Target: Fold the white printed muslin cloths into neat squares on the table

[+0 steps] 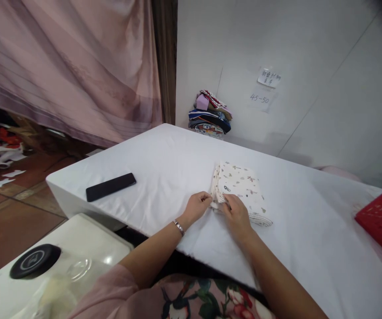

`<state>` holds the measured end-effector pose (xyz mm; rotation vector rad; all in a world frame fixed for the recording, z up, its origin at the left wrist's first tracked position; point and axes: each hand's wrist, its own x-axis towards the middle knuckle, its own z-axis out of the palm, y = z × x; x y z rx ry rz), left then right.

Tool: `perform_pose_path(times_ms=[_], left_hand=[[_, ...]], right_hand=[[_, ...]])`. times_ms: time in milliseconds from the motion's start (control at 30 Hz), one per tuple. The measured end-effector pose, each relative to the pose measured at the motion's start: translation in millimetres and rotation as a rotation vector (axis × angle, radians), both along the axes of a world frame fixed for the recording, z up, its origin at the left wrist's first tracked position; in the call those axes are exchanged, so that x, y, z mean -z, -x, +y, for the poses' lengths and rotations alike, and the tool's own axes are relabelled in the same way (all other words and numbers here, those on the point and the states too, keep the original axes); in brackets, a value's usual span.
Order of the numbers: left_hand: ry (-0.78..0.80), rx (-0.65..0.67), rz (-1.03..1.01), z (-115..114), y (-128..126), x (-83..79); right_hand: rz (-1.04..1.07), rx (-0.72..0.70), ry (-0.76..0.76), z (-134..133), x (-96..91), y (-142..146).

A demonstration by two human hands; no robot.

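Note:
A folded white cloth [242,184] with a small printed pattern lies in several layers on the white-covered table. At its near left corner, my left hand [198,206] has its fingers pinched on the cloth's edge. My right hand [236,217] grips the same corner from the right, thumb and fingers closed on the layers. The fingertips of both hands are close together. Part of the near edge is hidden behind my right hand.
A black phone [111,186] lies left on the table [164,155]. Folded fabrics [210,116] are stacked by the wall, below paper notes [269,77]. A red plastic basket [381,217] stands at right. A black round lid [35,261] sits on a white surface at lower left.

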<state>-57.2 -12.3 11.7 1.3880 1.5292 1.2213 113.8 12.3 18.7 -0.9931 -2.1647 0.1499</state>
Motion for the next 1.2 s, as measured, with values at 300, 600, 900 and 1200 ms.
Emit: perform_pose_path(times_ms=[300,600,900,1200], left_hand=[[0.006,-0.063,0.593,-5,-7,-5.1],[-0.092,-0.083,0.536,-3,-12,-4.1],[0.139,0.087,-0.267,4,-15,-6.9],[0.141,0.184,-0.331,5,-9,-5.7]], right_hand=[[0.032,-0.016,-0.06,8,-9.2,-6],[0.047,-0.031,-0.079,6,-6.2,-4],[-0.007,-0.016,-0.084,-4,1.3,2],[0.005,0.026,-0.06,-6,9.9,3]])
